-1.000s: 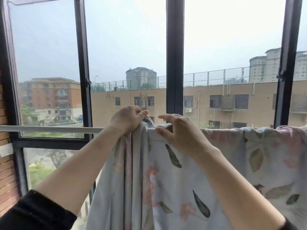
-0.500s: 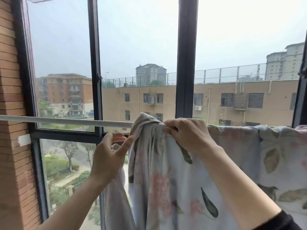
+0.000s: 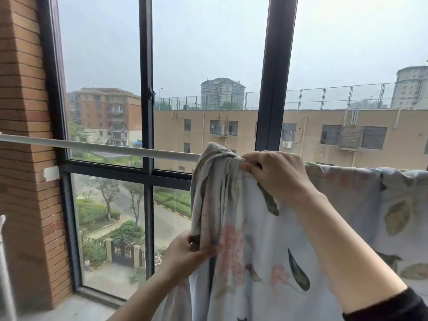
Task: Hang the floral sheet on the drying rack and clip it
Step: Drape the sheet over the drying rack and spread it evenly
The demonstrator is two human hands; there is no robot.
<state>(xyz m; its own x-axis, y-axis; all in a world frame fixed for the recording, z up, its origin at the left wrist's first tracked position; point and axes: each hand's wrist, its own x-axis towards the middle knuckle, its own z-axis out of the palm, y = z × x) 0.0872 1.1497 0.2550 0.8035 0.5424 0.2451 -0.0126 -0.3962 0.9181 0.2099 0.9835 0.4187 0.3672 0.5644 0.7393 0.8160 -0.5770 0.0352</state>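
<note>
Fabric, pale blue with pink blossoms and dark leaves, is gathered under both hands. The right hand point(image 3: 278, 177) sits at the top, knuckles up, its fingers curled over the upper edge of the floral sheet point(image 3: 261, 246) and pinching it where the cloth crosses the white rod point(image 3: 104, 147) of the drying rack. The left hand point(image 3: 185, 253) is well below the rod, thumb and fingers closed on the bunched side edge of the sheet, which hangs down in tight folds between the two hands. From the right hand the sheet runs on to the right, draped over the rod and spread flatter there; to the left the rod is bare as far as the brick wall point(image 3: 23, 158). Behind the rod stands the dark window frame point(image 3: 274, 77), with buildings and a street beyond the glass.

A second ago the left hand was up on the rod, gripping the gathered cloth beside the right hand; half a second ago it was just under the rod, fingers spread against the edge. It now holds that edge much lower, while the right hand has kept its grip at the top. The view has also swung left, showing more brick.
</note>
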